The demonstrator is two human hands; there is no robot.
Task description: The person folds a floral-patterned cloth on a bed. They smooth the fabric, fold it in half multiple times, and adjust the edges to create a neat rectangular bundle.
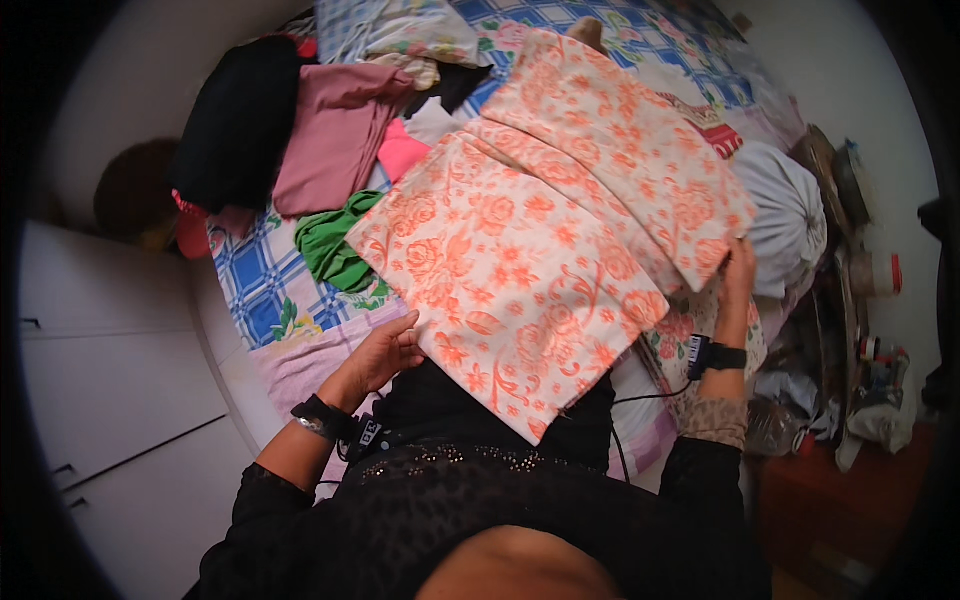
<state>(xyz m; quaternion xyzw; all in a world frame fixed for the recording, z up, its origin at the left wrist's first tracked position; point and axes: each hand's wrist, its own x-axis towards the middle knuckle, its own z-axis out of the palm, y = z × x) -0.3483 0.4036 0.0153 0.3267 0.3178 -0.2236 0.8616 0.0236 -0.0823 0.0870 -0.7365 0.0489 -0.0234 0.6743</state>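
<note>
A white cloth with orange roses (520, 290) lies folded in wide layers over my lap and the bed, its near corner pointing toward my waist. My left hand (385, 355) is beside its left edge, fingers loosely curved and apart, with the thumb near the fabric. At the right corner of the farther folded layer, my right hand (738, 275) pinches the edge; part of its grip is hidden. Just left of the cloth rests a crumpled green garment (340, 240). Another flower-patterned fabric (675, 335) shows under the right side.
A pink folded garment (335, 135) and a black one (240, 120) are piled at the far left on the blue checked bedspread (262, 275). A tied pale bundle (785, 215) stands at the right, near cluttered jars and bags. White cabinets (110, 350) line the left.
</note>
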